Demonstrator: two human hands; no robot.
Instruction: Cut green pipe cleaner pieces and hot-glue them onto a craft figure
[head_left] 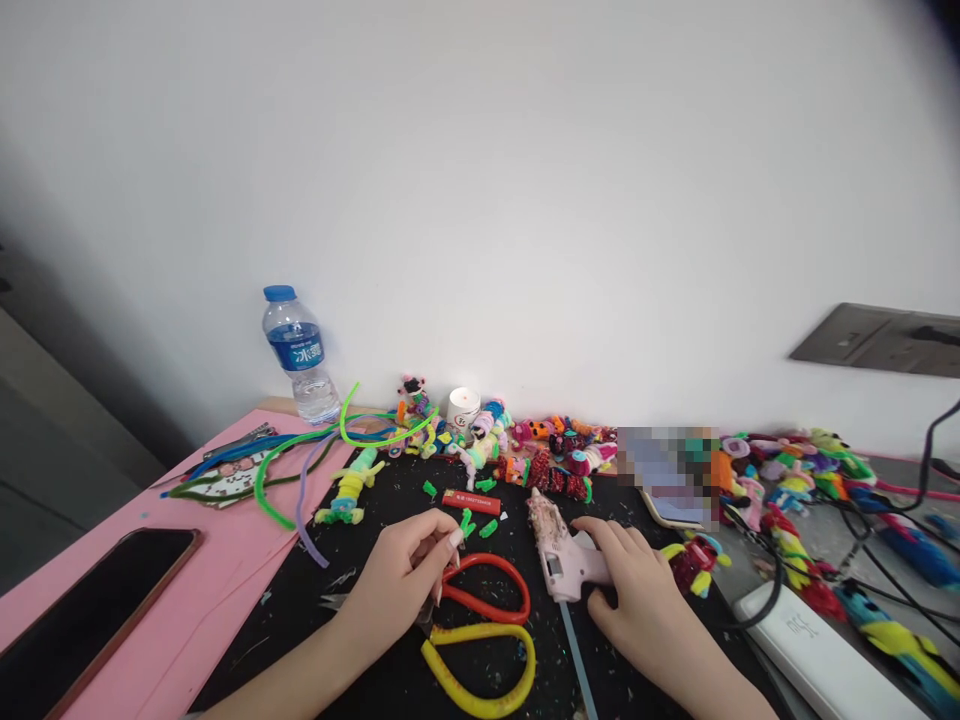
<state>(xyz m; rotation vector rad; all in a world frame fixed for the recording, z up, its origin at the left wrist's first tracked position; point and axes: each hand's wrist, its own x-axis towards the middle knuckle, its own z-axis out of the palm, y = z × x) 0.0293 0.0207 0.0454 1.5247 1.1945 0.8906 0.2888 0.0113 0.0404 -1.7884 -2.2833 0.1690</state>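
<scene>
While the right hand (634, 577) grips the glue gun (568, 565) in the lower part, right of centre, the left hand (412, 568) has fingertips pinched closed near the scissors (454, 634), their content unclear.

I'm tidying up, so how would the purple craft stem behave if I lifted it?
The purple stem is probably very light, being so thin. It likely bends easily, as its loose curve suggests. It might drag the green stem, which it seems to cross.
</scene>
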